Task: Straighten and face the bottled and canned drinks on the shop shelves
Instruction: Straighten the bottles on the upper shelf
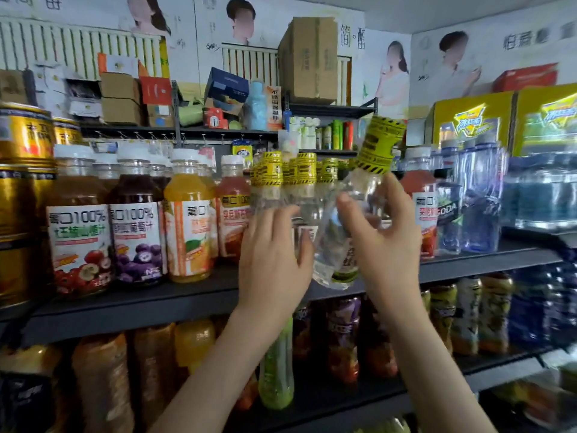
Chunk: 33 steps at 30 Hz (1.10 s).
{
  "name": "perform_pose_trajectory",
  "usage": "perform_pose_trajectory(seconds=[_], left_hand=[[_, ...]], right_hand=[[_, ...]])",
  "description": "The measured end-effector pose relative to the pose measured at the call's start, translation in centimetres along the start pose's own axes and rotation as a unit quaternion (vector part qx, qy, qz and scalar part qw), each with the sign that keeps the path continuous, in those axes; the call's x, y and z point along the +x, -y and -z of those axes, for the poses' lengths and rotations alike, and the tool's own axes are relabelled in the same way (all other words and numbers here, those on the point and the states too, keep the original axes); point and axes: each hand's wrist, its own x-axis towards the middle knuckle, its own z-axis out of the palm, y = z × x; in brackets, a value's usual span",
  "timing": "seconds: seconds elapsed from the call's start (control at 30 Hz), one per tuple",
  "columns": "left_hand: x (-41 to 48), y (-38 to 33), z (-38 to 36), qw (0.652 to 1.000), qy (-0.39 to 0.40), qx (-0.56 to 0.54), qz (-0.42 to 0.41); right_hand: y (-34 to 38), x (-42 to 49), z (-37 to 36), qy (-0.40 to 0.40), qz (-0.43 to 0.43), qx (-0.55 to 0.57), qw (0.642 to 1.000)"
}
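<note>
My right hand (384, 239) grips a clear bottle with a yellow-and-black cap wrap (379, 145), tilted to the right and lifted off the dark shelf (187, 295). My left hand (274, 248) rests flat against the standing clear bottles of the same kind (281, 189), fingers apart. Juice bottles with white labels (134, 232) stand in a row to the left, their labels facing outward.
Gold cans (22, 182) stack at the far left. Blue water bottles (477, 195) and wrapped packs fill the right. A lower shelf holds more coloured drink bottles (343, 339). Cardboard boxes (309, 57) sit on top at the back.
</note>
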Motion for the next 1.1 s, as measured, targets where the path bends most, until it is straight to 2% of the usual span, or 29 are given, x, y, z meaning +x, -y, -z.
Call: perform_pose_trajectory(seconds=[0.17, 0.3, 0.5, 0.63, 0.77, 0.93, 1.1], left_hand=[[2.7, -4.2, -6.6, 0.992, 0.057, 0.109, 0.006], [5.2, -6.2, -10.9, 0.977, 0.116, 0.171, 0.062], [5.6, -7.2, -13.5, 0.959, 0.111, 0.214, 0.146], [5.0, -8.0, -13.3, 0.973, 0.069, 0.164, 0.15], [3.0, -8.2, -13.2, 0.99, -0.01, 0.053, 0.133], [1.7, -8.4, -12.3, 0.988, 0.003, -0.042, 0.15], [0.9, -8.6, -9.2, 0.979, -0.094, -0.099, 0.151]], right_hand=[[-3.7, 3.1, 7.1, 0.006, -0.037, 0.017, 0.999], [-6.5, 4.9, 11.0, 0.018, -0.042, 0.027, 0.999], [-9.5, 6.8, 13.3, 0.041, -0.058, 0.056, 0.996], [-9.9, 7.0, 13.3, 0.05, -0.06, 0.071, 0.994], [-9.7, 6.8, 12.7, 0.063, -0.055, 0.079, 0.993], [-9.3, 6.5, 10.9, 0.077, -0.044, 0.089, 0.992], [-9.0, 6.2, 8.6, 0.083, -0.048, 0.1, 0.99]])
